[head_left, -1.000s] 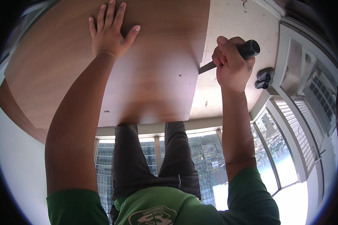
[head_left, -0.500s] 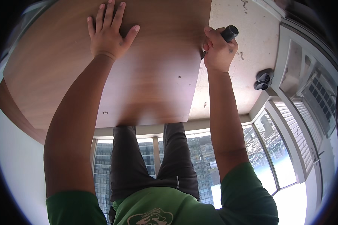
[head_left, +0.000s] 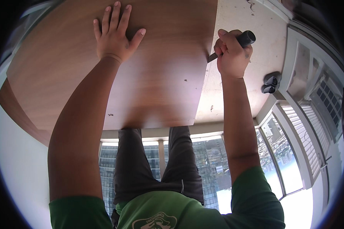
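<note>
A wide brown wood-grain board (head_left: 160,80) lies in front of me. My left hand (head_left: 115,40) rests flat on its upper left part, fingers spread and thumb out to the side. My right hand (head_left: 233,57), off the board's right edge, is wrapped around the black handle of a chisel (head_left: 246,38). The chisel's flat metal blade points left, and its tip meets the board's right edge. Small dark shavings (head_left: 111,115) lie on the board's surface.
Beyond the board's right edge is a pale floor (head_left: 263,45) with curled shavings. A pair of dark slippers (head_left: 271,82) sits farther right, by a white-framed door (head_left: 294,57). Tall windows (head_left: 214,152) stand behind my legs. A second brown panel edge (head_left: 17,110) shows at left.
My right hand has moved right and slightly down with the chisel, so more of its blade shows outside the board's edge. My left hand stays flat on the board.
</note>
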The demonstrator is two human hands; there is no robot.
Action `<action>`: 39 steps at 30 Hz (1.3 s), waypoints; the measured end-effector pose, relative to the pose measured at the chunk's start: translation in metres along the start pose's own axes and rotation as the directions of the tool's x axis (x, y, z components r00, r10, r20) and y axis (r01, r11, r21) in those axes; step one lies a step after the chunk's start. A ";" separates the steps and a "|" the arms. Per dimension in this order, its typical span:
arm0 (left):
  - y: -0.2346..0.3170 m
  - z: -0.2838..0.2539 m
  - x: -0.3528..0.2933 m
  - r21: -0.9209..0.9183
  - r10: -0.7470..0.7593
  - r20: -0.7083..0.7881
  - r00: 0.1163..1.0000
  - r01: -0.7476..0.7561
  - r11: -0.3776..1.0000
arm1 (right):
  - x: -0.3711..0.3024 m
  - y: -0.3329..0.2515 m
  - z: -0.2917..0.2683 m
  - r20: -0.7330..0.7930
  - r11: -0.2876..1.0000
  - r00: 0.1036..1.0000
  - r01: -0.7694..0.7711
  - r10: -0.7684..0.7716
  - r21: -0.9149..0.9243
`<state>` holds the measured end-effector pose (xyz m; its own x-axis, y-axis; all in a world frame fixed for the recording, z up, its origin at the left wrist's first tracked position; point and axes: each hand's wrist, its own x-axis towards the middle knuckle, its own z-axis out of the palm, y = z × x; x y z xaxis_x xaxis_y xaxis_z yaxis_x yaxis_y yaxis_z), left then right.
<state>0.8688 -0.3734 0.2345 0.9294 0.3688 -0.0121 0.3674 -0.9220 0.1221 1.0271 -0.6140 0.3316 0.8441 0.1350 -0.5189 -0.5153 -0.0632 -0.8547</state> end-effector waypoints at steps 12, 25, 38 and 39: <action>-0.003 -0.001 -0.001 0.023 -0.020 0.044 0.999 0.019 1.000 | -0.001 -0.006 -0.002 0.096 0.997 0.995 0.043 -0.036 -0.070; -0.001 -0.005 0.000 0.039 -0.013 0.086 0.996 0.010 0.999 | -0.072 -0.064 -0.123 0.246 0.988 0.959 -0.120 0.140 -0.095; -0.003 -0.006 -0.001 0.027 -0.001 0.070 0.998 -0.001 1.000 | -0.104 -0.036 -0.050 0.248 0.825 0.834 -0.539 0.493 0.173; -0.002 -0.006 0.000 0.029 -0.004 0.077 0.997 0.002 1.000 | -0.100 -0.038 -0.048 0.204 0.834 0.827 -0.547 0.524 0.078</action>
<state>0.8678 -0.3713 0.2397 0.9279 0.3621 -0.0889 0.3697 -0.9245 0.0928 0.9695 -0.6727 0.4155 0.3984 0.2799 -0.8734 -0.9026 -0.0496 -0.4276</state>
